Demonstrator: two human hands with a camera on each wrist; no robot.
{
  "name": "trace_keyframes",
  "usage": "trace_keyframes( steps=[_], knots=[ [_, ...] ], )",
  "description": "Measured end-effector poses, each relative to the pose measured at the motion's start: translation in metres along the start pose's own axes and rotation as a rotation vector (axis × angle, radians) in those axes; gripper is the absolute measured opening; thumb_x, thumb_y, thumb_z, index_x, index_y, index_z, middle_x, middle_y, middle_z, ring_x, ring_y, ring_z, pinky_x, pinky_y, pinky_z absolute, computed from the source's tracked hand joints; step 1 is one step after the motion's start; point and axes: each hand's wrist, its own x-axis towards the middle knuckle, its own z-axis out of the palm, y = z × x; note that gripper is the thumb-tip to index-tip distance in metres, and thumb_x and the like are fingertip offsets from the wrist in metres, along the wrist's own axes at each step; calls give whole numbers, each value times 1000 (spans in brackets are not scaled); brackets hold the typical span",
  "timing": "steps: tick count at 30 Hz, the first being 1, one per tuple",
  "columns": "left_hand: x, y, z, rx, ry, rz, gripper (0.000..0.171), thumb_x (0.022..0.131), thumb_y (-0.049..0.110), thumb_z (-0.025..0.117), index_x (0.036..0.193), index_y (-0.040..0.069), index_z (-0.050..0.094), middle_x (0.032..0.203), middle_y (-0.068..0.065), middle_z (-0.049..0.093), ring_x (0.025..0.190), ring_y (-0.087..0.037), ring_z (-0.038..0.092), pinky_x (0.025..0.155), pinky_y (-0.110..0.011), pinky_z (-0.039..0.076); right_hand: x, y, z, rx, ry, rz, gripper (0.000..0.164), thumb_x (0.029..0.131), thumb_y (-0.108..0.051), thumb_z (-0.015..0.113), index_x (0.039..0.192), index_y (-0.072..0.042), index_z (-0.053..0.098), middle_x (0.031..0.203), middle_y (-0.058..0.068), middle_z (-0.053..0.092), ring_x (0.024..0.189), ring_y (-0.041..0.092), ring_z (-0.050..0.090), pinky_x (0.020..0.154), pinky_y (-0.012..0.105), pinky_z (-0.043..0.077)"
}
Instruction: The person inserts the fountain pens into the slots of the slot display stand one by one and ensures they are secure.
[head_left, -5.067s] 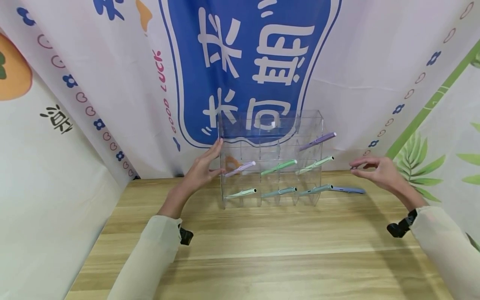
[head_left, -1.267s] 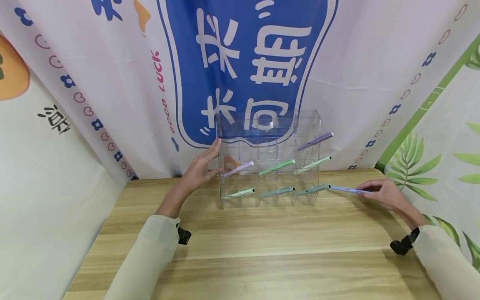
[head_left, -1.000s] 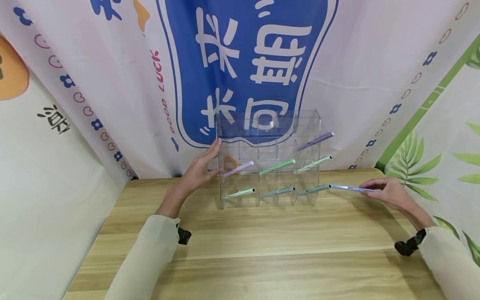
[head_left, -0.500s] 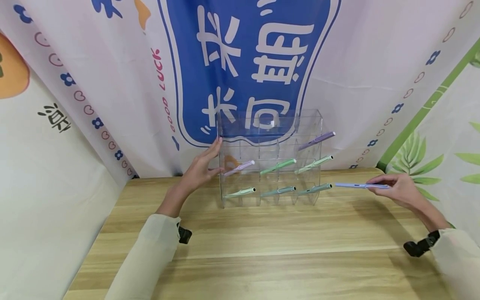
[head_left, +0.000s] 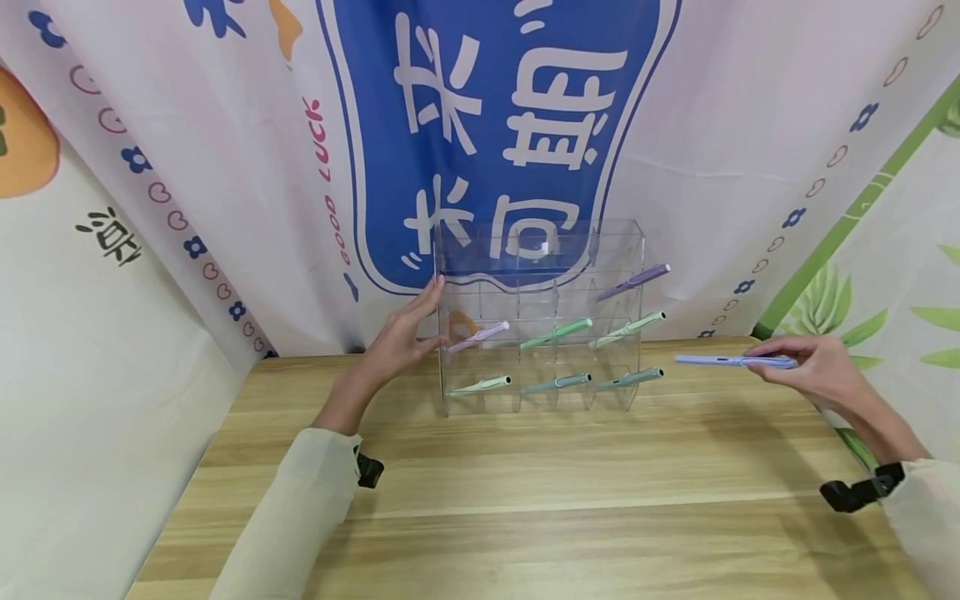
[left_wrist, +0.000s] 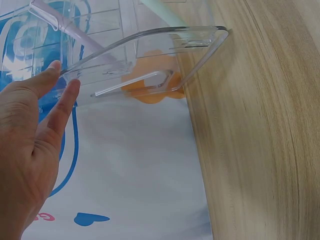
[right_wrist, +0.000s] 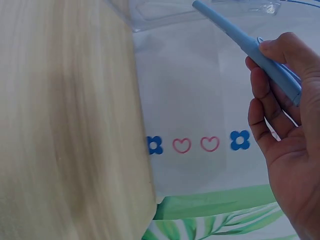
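Note:
In the head view my right hand (head_left: 821, 371) pinches a light blue pen (head_left: 716, 360) between thumb and fingers, above the table. The pen lies nearly level, its slim end pointing left toward a clear acrylic rack (head_left: 540, 304). The right wrist view shows the pen's clip side (right_wrist: 272, 65) beneath my thumb. My left hand (head_left: 401, 342) touches the rack's left side with fairly straight fingers, as the left wrist view of that hand (left_wrist: 35, 120) also shows. In the rack lie a purple pen (head_left: 633, 283), a lilac pen (head_left: 480, 336), a green pen (head_left: 557, 333) and several others.
The rack stands at the back of the wooden table (head_left: 525, 500), before a printed cloth (head_left: 697, 167). Pale green pens (head_left: 628, 330) and grey-green pens (head_left: 632, 378) stick out of its front. A leaf-patterned cloth (head_left: 915, 275) hangs at the right.
The blue pen lay on the table right of the rack; my right hand has taken hold of it, lifted it and moved it rightward. My left hand has stayed at the rack.

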Motion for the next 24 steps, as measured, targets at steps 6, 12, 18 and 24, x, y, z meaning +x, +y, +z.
trace_keyframes(
  steps=[6,12,18,24],
  knots=[
    [0,2,0,3,-5,-9,101,89,-10,79,168,7,20,173,-19,15,146,-44,48,111,-47,55,2,-13,-2,-17,37,-24,19,80,15,81,97,7,79,88,-18,76,83,-5,67,72,2,50],
    [0,3,-1,3,-9,-21,102,89,-10,79,169,8,19,174,-18,14,151,-41,40,115,-49,52,8,-29,-4,33,70,-90,24,76,23,78,95,9,79,87,-13,77,76,1,68,70,5,53],
    [0,3,0,-2,-9,-24,102,89,-11,79,169,8,19,174,-18,14,148,-42,45,112,-52,54,16,-45,-4,55,56,-219,29,72,28,75,96,12,77,92,-12,79,85,-1,73,86,6,56],
    [-1,3,0,-8,-6,-24,102,88,-12,79,169,8,19,174,-18,14,143,-43,52,108,-50,57,25,-59,-3,11,66,-296,33,70,28,77,95,7,80,92,-15,78,79,-1,73,81,5,57]
  ],
)
